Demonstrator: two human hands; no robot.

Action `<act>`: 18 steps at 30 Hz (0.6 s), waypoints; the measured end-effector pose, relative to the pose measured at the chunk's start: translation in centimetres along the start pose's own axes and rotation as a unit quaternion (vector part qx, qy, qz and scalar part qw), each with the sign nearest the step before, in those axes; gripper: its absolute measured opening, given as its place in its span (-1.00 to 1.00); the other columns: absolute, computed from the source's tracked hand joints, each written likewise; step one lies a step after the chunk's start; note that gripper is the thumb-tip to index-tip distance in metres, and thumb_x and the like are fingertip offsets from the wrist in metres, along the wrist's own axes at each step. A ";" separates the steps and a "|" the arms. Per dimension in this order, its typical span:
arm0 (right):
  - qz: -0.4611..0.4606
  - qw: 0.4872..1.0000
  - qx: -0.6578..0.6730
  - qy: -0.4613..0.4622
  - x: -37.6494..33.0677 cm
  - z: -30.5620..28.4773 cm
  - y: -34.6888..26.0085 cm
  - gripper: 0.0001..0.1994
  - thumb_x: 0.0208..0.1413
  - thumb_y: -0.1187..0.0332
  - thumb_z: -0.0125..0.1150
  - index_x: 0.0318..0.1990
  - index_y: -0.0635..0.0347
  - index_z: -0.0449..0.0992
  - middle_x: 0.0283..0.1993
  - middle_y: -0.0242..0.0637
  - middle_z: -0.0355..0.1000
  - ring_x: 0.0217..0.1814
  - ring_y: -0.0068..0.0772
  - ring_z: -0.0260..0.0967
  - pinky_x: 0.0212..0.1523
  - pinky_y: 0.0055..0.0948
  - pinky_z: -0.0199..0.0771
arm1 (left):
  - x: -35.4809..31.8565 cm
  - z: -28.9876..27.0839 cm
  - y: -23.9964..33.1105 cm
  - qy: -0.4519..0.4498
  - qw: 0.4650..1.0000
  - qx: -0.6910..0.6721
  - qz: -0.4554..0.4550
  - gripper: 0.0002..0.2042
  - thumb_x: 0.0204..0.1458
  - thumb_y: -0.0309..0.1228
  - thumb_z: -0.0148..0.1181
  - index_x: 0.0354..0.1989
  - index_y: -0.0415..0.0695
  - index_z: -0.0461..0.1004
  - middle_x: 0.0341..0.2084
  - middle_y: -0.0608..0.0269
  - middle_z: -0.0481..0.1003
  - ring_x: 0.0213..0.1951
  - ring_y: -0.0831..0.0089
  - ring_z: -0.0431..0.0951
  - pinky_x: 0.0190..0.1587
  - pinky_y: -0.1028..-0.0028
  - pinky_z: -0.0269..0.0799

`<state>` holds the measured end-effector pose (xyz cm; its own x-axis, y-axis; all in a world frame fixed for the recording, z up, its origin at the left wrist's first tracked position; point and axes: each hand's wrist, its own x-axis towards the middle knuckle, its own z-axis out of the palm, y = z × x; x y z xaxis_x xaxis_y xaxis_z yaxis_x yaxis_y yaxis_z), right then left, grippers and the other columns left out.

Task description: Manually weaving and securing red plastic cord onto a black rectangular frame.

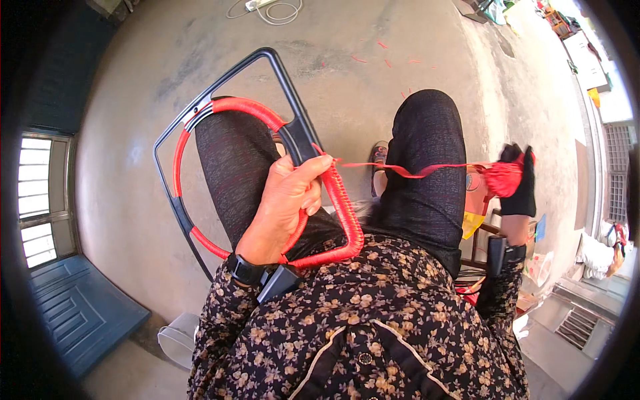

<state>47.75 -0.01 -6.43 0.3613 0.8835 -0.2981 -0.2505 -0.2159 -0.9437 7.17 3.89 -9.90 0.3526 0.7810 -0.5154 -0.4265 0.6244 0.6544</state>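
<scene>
My bare left hand [287, 193] is closed around a black frame [301, 120] with rounded corners and a ring inside it. It grips the side near my lap, thumb on top. Red strip is wound tightly over the frame's near corner [347, 220], and much of the inner ring [250, 107] is red too. From beside my left thumb a red strip [417, 173] runs across my right knee. Far out to the right, my right hand [523, 190], in a black glove, is closed on a bunched bundle of that strip [501, 179]. Some of its fingers are hidden behind the bundle.
Red scraps [360, 59] lie on the concrete floor ahead. A white cable [283, 15] is coiled at the far edge. A blue panelled door [83, 317] and a whitish bucket [179, 340] are at lower left. Assorted items crowd the right side below my right arm.
</scene>
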 end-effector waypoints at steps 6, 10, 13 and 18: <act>-0.002 1.000 -0.006 0.028 0.6 -5.4 -2.5 -0.59 0.20 0.14 -0.01 0.08 0.22 0.31 -0.03 -0.11 0.40 0.00 -0.20 0.38 -0.05 -0.22 0.45 | 0.4 -0.2 0.1 0.005 1.000 0.001 0.010 -0.89 0.06 -0.38 0.17 -0.40 -0.12 0.40 -0.78 0.45 0.30 -0.86 0.70 0.15 -0.81 0.61 0.02; -0.004 0.999 -0.008 0.035 0.3 -6.5 -3.0 -0.58 0.20 0.14 -0.01 0.10 0.22 0.30 -0.03 -0.11 0.40 0.01 -0.20 0.37 -0.04 -0.21 0.44 | 0.0 -1.4 -0.1 0.013 1.000 0.002 0.011 -0.88 0.06 -0.36 0.18 -0.40 -0.10 0.39 -0.79 0.45 0.29 -0.86 0.68 0.16 -0.82 0.61 0.00; -0.012 0.999 -0.011 0.046 -2.0 -12.0 -4.8 -0.58 0.20 0.14 -0.01 0.10 0.22 0.29 -0.02 -0.12 0.40 0.01 -0.20 0.37 -0.03 -0.20 0.44 | 0.1 -3.4 0.8 0.053 0.998 -0.003 0.041 -0.83 0.07 -0.31 0.14 -0.47 -0.12 0.42 -0.75 0.38 0.38 -0.86 0.72 0.11 -0.82 0.64 0.00; 0.000 0.999 0.001 0.050 -4.0 -14.3 -2.6 -0.57 0.19 0.14 -0.01 0.12 0.22 0.28 -0.02 -0.12 0.39 0.02 -0.20 0.37 -0.01 -0.19 0.43 | -0.6 -3.0 1.5 0.040 0.998 -0.009 0.041 -0.79 0.07 -0.30 0.14 -0.51 -0.17 0.43 -0.72 0.37 0.41 -0.86 0.71 0.15 -0.82 0.65 0.03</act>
<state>59.79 -8.97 -4.83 0.4497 0.8374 -0.3107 -0.2529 -0.2143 -0.9435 3.81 4.42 -10.30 0.2494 0.8272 -0.5036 -0.4662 0.5583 0.6862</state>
